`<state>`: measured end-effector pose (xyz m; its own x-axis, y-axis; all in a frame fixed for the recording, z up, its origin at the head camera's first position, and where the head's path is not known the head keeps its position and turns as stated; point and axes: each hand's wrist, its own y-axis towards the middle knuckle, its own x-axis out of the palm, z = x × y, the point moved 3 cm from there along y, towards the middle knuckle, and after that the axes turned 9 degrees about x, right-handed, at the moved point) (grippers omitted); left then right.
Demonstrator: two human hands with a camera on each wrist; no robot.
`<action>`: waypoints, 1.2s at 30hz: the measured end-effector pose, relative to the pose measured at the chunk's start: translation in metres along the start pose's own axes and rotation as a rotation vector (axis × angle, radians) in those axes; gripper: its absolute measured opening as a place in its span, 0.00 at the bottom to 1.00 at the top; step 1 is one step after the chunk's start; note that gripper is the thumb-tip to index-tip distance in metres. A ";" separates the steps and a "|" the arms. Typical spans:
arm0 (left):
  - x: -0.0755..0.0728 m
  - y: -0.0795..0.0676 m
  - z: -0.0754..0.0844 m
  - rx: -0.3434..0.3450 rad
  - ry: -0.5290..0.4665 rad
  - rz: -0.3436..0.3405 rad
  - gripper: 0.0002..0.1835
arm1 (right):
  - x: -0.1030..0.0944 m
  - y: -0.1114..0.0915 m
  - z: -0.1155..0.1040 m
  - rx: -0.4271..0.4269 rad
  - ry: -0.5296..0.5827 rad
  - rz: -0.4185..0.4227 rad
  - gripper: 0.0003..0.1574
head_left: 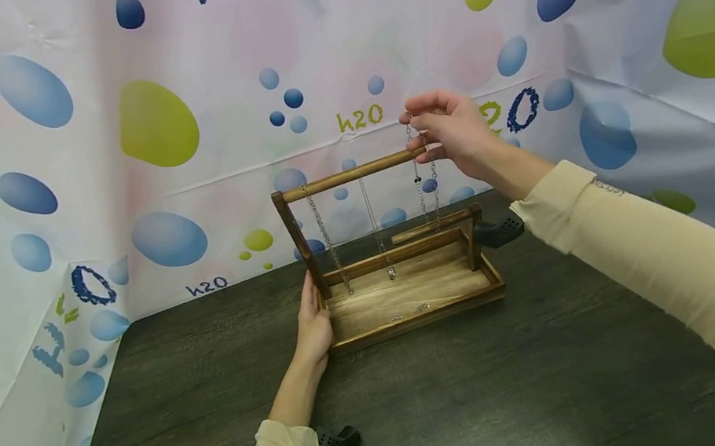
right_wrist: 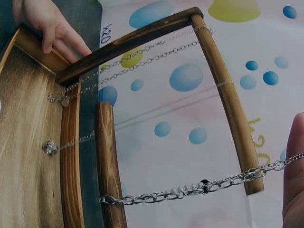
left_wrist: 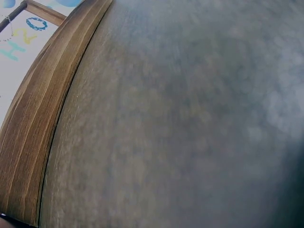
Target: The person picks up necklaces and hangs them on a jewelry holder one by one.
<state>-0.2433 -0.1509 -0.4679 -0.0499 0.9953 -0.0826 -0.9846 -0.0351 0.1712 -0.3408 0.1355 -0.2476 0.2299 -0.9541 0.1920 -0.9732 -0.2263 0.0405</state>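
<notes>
Up at the free end of the top bar, my right hand point(head_left: 449, 131) pinches a silver chain point(right_wrist: 228, 183) between thumb and fingers. White beads and a black bead show on this chain, which hangs as two strands; its bottom overlaps the short lower bar point(right_wrist: 108, 156). The wooden jewelry stand point(head_left: 349, 176) has a shallow tray as its base. Against the tray's left end, beside the tall post, my left hand point(head_left: 313, 330) rests with its fingers extended. From the top bar hang a thick chain point(head_left: 323, 233) and a thin necklace point(head_left: 370, 213) with a small pendant point(right_wrist: 50, 148).
Small shiny pieces point(head_left: 423, 307) lie near the front of the tray point(head_left: 418, 324). Beneath the stand is a dark wood-grain table point(head_left: 447, 406). A white patterned sheet point(head_left: 224, 119) hangs close behind and to the sides.
</notes>
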 end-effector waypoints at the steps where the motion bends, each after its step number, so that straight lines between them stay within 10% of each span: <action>1: 0.000 0.000 0.000 0.002 0.001 0.000 0.44 | -0.002 0.000 0.000 0.001 0.004 0.006 0.12; 36: -0.002 0.003 -0.003 0.019 0.004 -0.008 0.44 | -0.022 0.011 0.011 0.044 -0.022 0.068 0.12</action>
<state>-0.2470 -0.1531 -0.4699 -0.0429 0.9952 -0.0878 -0.9817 -0.0256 0.1888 -0.3564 0.1517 -0.2616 0.1633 -0.9715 0.1717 -0.9856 -0.1684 -0.0153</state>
